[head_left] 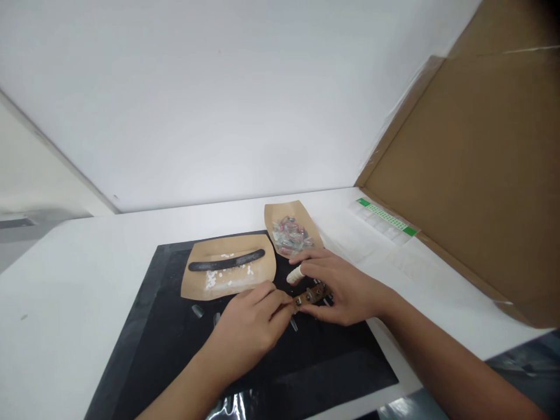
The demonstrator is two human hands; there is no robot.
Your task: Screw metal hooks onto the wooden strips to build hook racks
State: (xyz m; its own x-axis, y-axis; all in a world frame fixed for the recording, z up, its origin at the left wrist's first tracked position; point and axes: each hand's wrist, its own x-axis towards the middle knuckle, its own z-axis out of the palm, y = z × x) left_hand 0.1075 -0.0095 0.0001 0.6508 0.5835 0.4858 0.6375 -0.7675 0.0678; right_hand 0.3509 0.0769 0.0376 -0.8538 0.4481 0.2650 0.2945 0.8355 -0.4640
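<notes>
Both hands meet over a black mat. My left hand is closed, its thumb and fingers pinching the left end of a narrow brown strip with small metal-looking studs. Around the strip's right part curls my right hand, its thumb below and fingers above; one fingertip wears a pale, ribbed cover. A clear nail-shaped piece lies just below the strip. Two similar clear pieces rest left of my left hand. My right palm hides part of the strip.
Behind my left hand, a brown paper sheet holds a dark curved file and white bits. Another brown sheet bears small wrapped pieces. A clear case with a green label lies beside a large cardboard panel at the right.
</notes>
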